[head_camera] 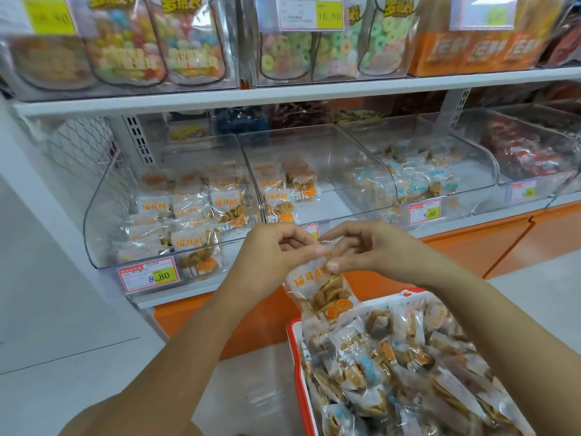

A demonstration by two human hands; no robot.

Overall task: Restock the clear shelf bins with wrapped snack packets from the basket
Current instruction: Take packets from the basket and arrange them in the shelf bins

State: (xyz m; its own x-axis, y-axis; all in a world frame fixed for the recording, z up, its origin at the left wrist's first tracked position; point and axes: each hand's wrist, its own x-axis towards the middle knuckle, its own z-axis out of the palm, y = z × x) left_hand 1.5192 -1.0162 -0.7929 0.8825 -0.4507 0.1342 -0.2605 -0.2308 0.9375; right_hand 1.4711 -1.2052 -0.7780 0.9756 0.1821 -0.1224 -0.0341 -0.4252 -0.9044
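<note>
Both hands met in the middle of the view, just in front of the lower shelf. The left hand and the right hand each pinched the top edge of one wrapped snack packet between thumb and fingertips, the two sets of fingers nearly touching. The packet hung down from them, orange print on its clear wrapper, and its bottom end reached the far left corner of the basket. That basket, red-rimmed, sat near and to the right, heaped with loose packets, some printed orange and some blue. Beyond the hands, a row of clear bins stood side by side on the lower shelf. The leftmost bin held a fair layer of orange-printed packets, with a pink and yellow price tag on its front edge. The second bin had only a small cluster of orange packets against its left wall, the rest of its floor bare. To the right, a third bin held blue-printed packets and carried its own tag; a fourth bin farther right held red packets. Above, the white upper shelf carried larger clear containers of coloured sweets and ring candies. An orange base panel ran under the lower shelf, behind the right forearm.
</note>
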